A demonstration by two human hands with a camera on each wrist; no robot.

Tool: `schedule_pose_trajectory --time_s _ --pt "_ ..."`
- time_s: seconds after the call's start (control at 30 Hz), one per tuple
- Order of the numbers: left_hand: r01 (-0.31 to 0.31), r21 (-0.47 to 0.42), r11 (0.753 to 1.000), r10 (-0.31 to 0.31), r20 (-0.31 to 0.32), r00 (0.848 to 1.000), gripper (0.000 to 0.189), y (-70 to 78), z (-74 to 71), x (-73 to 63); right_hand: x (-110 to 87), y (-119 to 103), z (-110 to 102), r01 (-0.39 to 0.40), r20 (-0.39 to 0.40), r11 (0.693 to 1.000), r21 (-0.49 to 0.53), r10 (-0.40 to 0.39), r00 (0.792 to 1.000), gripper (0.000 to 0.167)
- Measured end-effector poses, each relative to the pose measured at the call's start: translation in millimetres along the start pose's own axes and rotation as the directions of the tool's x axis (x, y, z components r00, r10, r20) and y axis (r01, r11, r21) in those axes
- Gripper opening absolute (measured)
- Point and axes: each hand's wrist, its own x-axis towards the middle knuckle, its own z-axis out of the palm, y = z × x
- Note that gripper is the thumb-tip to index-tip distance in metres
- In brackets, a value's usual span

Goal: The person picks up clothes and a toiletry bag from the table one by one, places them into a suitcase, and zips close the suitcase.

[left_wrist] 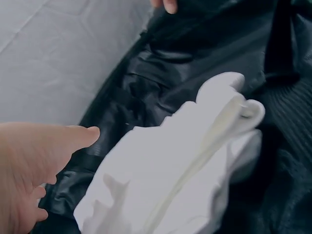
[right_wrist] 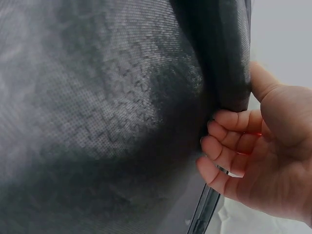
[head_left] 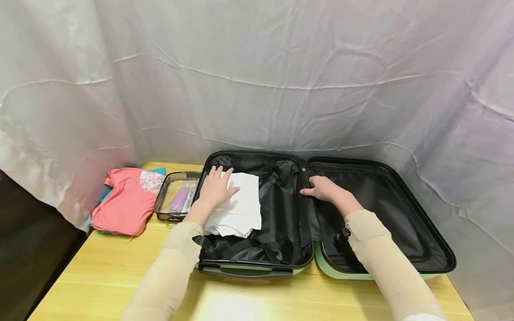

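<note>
An open suitcase (head_left: 277, 209) with black lining and a pale green shell lies with its two halves side by side. In its left half is a folded white garment (head_left: 246, 200). My left hand (head_left: 216, 187) is over the garment's left side, fingers spread and relaxed; in the left wrist view its thumb is apart from the white cloth (left_wrist: 161, 170). At the hinge side, my right hand (head_left: 324, 189) pinches the edge of a black mesh divider (right_wrist: 112, 97) between thumb and curled fingers. That divider hangs between the halves.
Left of the suitcase stands a clear pouch (head_left: 159, 206) with black trim, holding a purple item (head_left: 179, 199). Beside it, a coral shirt (head_left: 124, 200) with a floral patch lies on teal cloth (head_left: 161, 170). Grey curtain (head_left: 257, 89) hangs behind the wooden table (head_left: 116, 276).
</note>
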Motion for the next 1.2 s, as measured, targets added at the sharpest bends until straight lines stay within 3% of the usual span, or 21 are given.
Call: schedule_pose_trajectory --time_s 0.13,0.4,0.53,0.7,0.87,1.03,1.2 --pt "0.001 -0.01 1.0 -0.002 -0.096 0.995 0.071 -2.5 -8.4 -4.2 0.2 -2 1 0.001 0.002 1.0 -0.011 -0.001 1.0 0.034" --pt "0.028 -0.091 0.995 -0.045 -0.202 0.978 0.063 -3.4 -29.6 -14.9 3.3 -6 4 -0.003 0.012 0.999 -0.038 0.004 1.0 0.033" --pt "0.006 -0.179 0.984 -0.059 -0.295 0.954 0.055 -3.0 -42.6 -21.1 3.9 -8 4 -0.017 0.026 0.996 -0.085 0.019 0.999 0.04" --pt "-0.04 -0.212 0.977 -0.048 -0.397 0.917 0.048 -3.3 -56.1 -29.1 -1.0 -16 1 -0.019 0.045 0.987 -0.16 0.026 0.999 0.046" --pt "-0.069 -0.216 0.974 -0.038 -0.457 0.889 0.046 -7.6 -74.2 -40.6 -4.1 -25 -2 -0.014 0.078 0.969 -0.246 0.034 0.996 0.034" --pt "-0.09 -0.219 0.971 -0.033 -0.502 0.864 0.046 -19.7 -93.1 -53.6 -3.2 -28 -6 -0.035 0.081 0.948 -0.317 0.064 0.995 0.034" --pt "-0.102 -0.21 0.972 -0.019 -0.506 0.862 0.046 -34.1 -103.9 -65.6 -1.7 -24 -8 -0.05 0.071 0.946 -0.322 0.077 0.995 0.034"
